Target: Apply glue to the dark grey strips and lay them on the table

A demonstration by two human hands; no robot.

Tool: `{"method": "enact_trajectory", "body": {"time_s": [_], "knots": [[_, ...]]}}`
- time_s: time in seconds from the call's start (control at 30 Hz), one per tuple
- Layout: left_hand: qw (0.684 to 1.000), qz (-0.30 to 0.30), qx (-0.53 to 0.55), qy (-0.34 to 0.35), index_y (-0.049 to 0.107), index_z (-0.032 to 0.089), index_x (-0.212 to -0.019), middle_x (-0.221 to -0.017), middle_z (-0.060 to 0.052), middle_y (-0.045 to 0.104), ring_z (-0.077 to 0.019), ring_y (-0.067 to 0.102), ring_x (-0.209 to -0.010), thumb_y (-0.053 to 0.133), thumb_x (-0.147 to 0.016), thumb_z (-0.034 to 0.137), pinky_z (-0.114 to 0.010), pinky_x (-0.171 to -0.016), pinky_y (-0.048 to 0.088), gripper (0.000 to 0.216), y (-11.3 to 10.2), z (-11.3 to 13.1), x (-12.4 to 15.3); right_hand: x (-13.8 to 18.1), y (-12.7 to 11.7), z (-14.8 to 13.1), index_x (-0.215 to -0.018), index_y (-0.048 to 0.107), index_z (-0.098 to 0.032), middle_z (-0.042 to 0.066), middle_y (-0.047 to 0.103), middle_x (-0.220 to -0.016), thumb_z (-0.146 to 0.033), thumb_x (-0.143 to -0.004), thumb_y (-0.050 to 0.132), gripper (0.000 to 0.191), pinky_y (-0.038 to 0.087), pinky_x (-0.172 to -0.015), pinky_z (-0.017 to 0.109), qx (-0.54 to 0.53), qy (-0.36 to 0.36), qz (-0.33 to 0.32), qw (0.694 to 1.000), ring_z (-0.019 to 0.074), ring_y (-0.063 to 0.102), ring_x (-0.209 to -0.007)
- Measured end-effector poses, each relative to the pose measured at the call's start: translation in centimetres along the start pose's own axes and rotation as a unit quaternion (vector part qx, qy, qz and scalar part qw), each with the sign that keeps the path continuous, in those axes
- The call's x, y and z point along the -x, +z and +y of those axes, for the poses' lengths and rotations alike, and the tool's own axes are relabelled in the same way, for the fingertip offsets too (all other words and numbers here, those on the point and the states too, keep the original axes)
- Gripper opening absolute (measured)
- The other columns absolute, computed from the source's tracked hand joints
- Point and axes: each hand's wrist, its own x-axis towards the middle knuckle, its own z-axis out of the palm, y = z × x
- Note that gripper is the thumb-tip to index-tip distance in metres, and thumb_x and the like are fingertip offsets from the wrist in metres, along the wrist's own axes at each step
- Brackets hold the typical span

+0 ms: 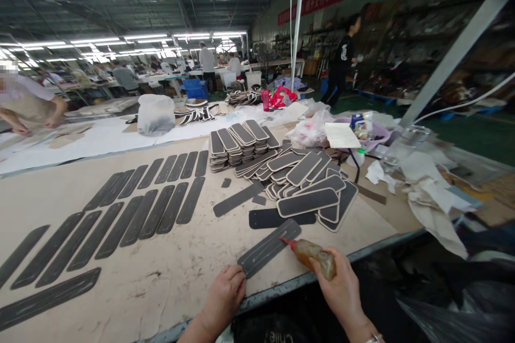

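Note:
A dark grey strip with rounded ends [269,248] lies slantwise near the table's front edge, thin shiny lines running along its face. My left hand [226,288] is closed at the strip's lower left end, fingertips pinching or pressing that end. In my right hand [337,278] is a brownish squeeze bottle [313,257] with a red nozzle. Its tip points left and sits at the strip's upper right part; whether it touches cannot be made out. Just behind lies a black strip [261,219], partly under a cream-edged dark panel [308,202].
Rows of dark strips with shiny streaks [148,213] cover the table's left side. Stacked cream-edged panels [241,142] and a loose pile stand behind. A purple basin [376,136], plastic bags and a metal post [454,53] are to the right. A co-worker's hands [54,115] are far left.

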Motion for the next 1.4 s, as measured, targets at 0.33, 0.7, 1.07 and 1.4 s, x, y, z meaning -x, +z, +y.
{"method": "enact_trajectory", "body": {"time_s": [0.33,0.7,1.07,1.4], "knots": [[0.995,-0.090,0.003,-0.029,0.062,0.019,-0.072,-0.082,-0.003,0.064,-0.0163,0.062,-0.075,0.049,-0.086,0.009,-0.026,-0.069,0.052,0.021,-1.2,0.2,-1.1,-1.8,-0.5,1.4,-0.108,0.053,-0.020,0.006,0.059,-0.094,-0.055,-0.089,0.057,0.040,0.051,-0.076,0.037,0.001,0.035,0.028,0.999,0.0243,0.059,-0.083],[0.997,-0.064,-0.027,-0.018,0.061,0.018,-0.074,-0.082,-0.005,0.064,-0.0180,0.062,-0.076,0.048,-0.080,0.003,-0.028,-0.071,0.053,0.021,-0.4,0.2,-1.1,-3.6,-0.3,3.5,-0.107,0.053,-0.018,0.010,0.060,-0.097,-0.060,-0.090,0.050,0.045,0.050,-0.079,0.041,0.037,0.026,0.047,0.998,0.0266,0.058,-0.088],[0.996,-0.076,-0.028,-0.030,0.057,0.018,-0.072,-0.081,-0.004,0.061,-0.0172,0.060,-0.076,0.047,-0.080,0.002,-0.029,-0.071,0.052,0.021,0.1,0.0,-0.9,-1.4,-1.9,3.7,-0.105,0.054,-0.019,0.009,0.060,-0.096,-0.063,-0.089,0.052,0.048,0.050,-0.080,0.039,0.055,0.048,0.072,0.995,0.0260,0.059,-0.087],[0.996,-0.080,-0.026,-0.029,0.056,0.017,-0.072,-0.083,-0.004,0.059,-0.0180,0.058,-0.079,0.047,-0.079,0.000,-0.030,-0.073,0.051,0.021,0.7,-0.5,-0.5,0.0,-2.5,2.2,-0.102,0.054,-0.018,0.009,0.061,-0.092,-0.064,-0.089,0.050,0.049,0.050,-0.075,0.036,0.063,0.022,0.084,0.994,0.0250,0.060,-0.082]]}}
